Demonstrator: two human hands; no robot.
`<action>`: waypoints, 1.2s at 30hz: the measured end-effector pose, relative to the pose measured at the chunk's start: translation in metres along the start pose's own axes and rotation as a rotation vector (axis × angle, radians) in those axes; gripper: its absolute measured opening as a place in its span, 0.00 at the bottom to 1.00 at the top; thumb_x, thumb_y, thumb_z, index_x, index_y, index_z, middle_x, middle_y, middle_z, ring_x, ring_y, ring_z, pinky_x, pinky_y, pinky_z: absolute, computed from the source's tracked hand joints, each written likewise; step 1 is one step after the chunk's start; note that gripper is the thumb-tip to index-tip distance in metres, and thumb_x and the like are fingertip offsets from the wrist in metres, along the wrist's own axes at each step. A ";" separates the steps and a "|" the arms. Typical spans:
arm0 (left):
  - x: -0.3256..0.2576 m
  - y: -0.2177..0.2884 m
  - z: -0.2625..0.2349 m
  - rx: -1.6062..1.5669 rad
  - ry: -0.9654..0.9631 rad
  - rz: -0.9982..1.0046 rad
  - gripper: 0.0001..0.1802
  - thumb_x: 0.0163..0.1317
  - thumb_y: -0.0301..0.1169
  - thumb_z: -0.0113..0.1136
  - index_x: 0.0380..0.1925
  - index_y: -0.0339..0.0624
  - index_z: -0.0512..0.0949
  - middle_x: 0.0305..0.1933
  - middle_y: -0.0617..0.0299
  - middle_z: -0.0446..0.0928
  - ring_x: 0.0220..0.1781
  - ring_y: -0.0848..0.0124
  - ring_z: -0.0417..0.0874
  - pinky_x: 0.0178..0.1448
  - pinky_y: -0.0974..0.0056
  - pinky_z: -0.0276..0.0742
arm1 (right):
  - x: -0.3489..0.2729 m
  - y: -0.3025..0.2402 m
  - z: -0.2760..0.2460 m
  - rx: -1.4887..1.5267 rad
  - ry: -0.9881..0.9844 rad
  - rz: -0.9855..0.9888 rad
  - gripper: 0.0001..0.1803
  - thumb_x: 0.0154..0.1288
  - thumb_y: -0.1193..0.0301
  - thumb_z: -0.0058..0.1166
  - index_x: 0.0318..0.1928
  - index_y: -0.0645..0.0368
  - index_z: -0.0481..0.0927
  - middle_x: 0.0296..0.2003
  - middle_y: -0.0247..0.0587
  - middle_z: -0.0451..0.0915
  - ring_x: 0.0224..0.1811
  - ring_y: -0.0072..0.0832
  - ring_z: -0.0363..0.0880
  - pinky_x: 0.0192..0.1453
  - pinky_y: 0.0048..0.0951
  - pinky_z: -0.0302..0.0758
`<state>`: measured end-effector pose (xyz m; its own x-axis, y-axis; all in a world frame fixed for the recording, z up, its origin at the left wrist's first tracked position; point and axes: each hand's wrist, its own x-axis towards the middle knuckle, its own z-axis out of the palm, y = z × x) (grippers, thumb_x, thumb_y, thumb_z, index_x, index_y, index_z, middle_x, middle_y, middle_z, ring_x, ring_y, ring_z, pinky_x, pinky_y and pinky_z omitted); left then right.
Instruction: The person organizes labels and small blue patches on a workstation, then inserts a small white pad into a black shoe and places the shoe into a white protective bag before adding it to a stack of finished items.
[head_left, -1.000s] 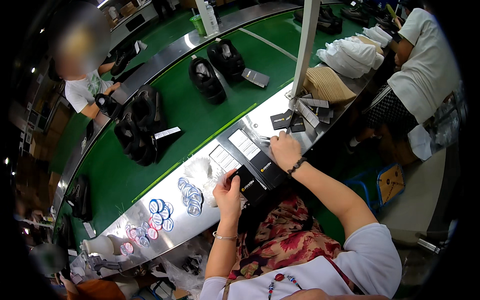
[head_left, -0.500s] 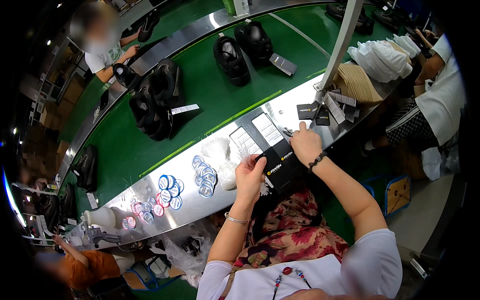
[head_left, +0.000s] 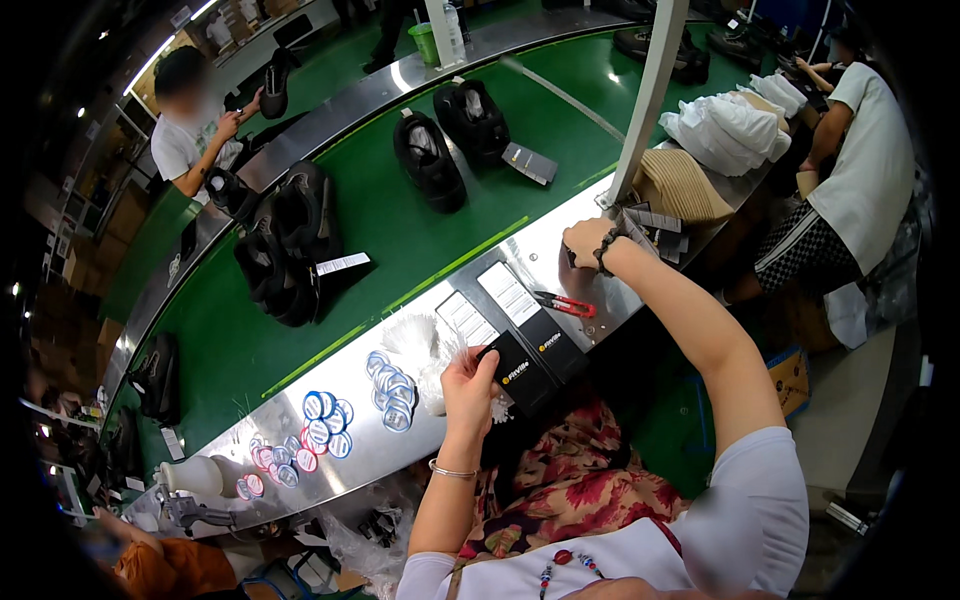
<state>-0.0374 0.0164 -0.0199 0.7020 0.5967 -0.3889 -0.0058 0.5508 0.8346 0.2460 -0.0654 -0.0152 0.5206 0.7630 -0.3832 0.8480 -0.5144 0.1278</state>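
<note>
My left hand (head_left: 468,388) pinches a black folded hang tag (head_left: 520,376) between thumb and fingers at the near edge of the metal ledge. A second black tag (head_left: 555,343) with a white printed panel lies open beside it. Clear plastic tag strings (head_left: 420,345) lie in a bundle against my left hand. My right hand (head_left: 588,243) is stretched away to the right, fingers curled down beside the loose tag pile (head_left: 655,232). Something dark shows under its fingertips, mostly hidden. Red-handled thread snips (head_left: 568,303) lie on the metal between my hands.
Round blue and red stickers (head_left: 325,420) lie left on the ledge (head_left: 350,475). Dark shoes (head_left: 430,160) stand on the green belt (head_left: 390,245) beyond. A white post (head_left: 648,100) rises near my right hand, beside beige insoles (head_left: 680,187). Co-workers stand far left and right.
My right hand has left the black tags by my left hand and moved away to the tag pile, uncovering the red snips. My left hand keeps hold of its tag.
</note>
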 end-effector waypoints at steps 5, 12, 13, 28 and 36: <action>0.001 -0.001 -0.002 -0.030 -0.023 0.021 0.07 0.58 0.23 0.57 0.36 0.34 0.73 0.25 0.68 0.71 0.17 0.85 0.62 0.17 0.78 0.51 | 0.006 0.006 0.001 0.043 0.048 -0.062 0.17 0.42 0.65 0.61 0.35 0.59 0.80 0.36 0.48 0.80 0.42 0.42 0.80 0.45 0.36 0.77; 0.001 -0.002 -0.003 -0.021 -0.046 0.014 0.05 0.58 0.23 0.57 0.34 0.34 0.74 0.26 0.67 0.72 0.16 0.85 0.61 0.17 0.78 0.51 | 0.015 0.033 -0.013 0.419 0.003 -0.302 0.12 0.40 0.67 0.62 0.25 0.61 0.77 0.22 0.44 0.78 0.28 0.37 0.78 0.32 0.34 0.73; 0.001 -0.002 -0.002 -0.014 -0.046 0.009 0.05 0.58 0.23 0.57 0.34 0.33 0.74 0.25 0.67 0.72 0.16 0.85 0.61 0.17 0.78 0.51 | 0.016 0.034 -0.015 0.485 -0.029 -0.273 0.12 0.39 0.67 0.63 0.26 0.60 0.79 0.24 0.43 0.79 0.29 0.36 0.79 0.33 0.33 0.74; -0.002 0.005 0.008 0.042 -0.061 -0.020 0.07 0.57 0.22 0.56 0.36 0.32 0.75 0.25 0.67 0.72 0.14 0.86 0.59 0.16 0.78 0.47 | 0.008 0.017 -0.010 0.259 -0.042 -0.207 0.14 0.45 0.72 0.54 0.36 0.54 0.82 0.36 0.44 0.81 0.40 0.39 0.79 0.42 0.35 0.75; -0.001 0.002 -0.001 0.035 -0.047 0.001 0.07 0.57 0.22 0.57 0.36 0.33 0.74 0.25 0.66 0.73 0.15 0.85 0.60 0.16 0.78 0.49 | -0.024 0.016 -0.028 0.492 0.231 -0.259 0.14 0.47 0.73 0.54 0.38 0.59 0.78 0.32 0.46 0.80 0.37 0.40 0.79 0.40 0.35 0.74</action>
<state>-0.0384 0.0174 -0.0182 0.7347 0.5688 -0.3696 0.0174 0.5289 0.8485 0.2498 -0.0813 0.0221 0.3584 0.9245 -0.1297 0.8329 -0.3794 -0.4028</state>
